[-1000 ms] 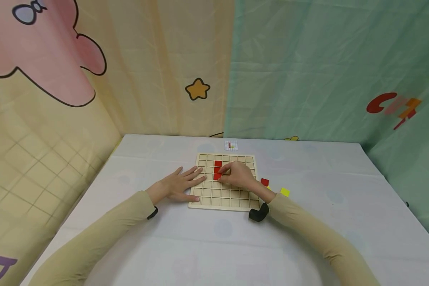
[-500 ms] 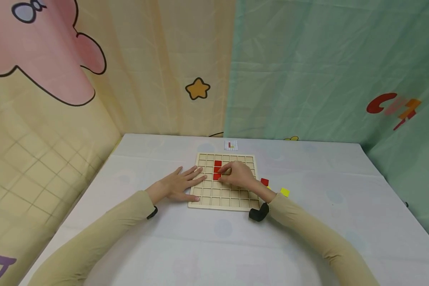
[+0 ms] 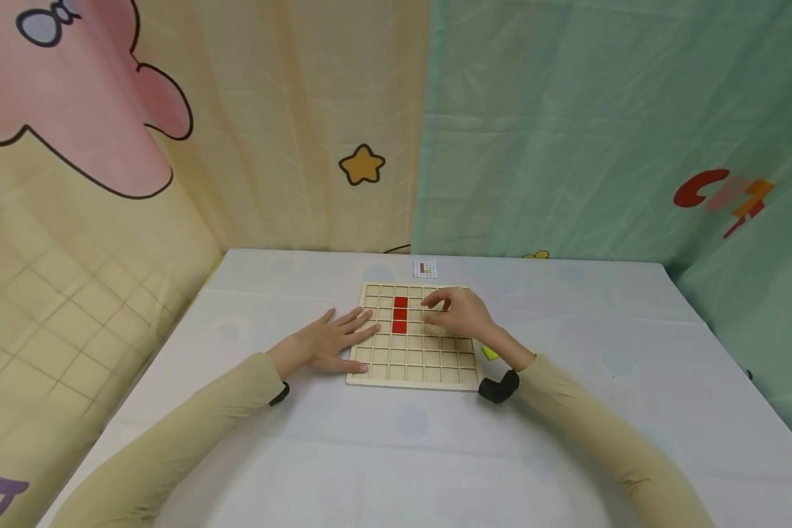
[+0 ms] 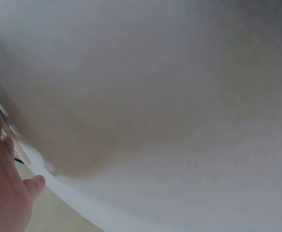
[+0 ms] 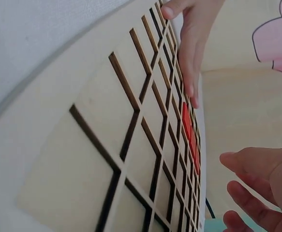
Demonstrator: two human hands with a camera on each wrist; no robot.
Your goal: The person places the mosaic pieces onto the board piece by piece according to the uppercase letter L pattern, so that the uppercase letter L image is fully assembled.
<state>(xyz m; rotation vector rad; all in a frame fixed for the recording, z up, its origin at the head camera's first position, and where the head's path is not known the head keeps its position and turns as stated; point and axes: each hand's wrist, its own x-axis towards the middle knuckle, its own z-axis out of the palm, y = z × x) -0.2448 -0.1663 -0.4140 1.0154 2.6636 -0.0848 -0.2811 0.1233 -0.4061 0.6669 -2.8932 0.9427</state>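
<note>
Red tiles (image 3: 400, 314): long axis near-far | L hand (image 3: 330, 343): spread on brd (image 3: 414, 358) | R hand (image 3: 466, 314): loose, thumb/fingers apart, abv brd

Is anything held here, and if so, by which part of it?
Nothing is held: the left hand lies spread on the board; the right hand hovers above it, empty.

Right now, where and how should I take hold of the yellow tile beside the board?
I'd pinch the yellow tile by its edges, coming from above the near side: it looks flat, and the board sits close on its left.
</note>
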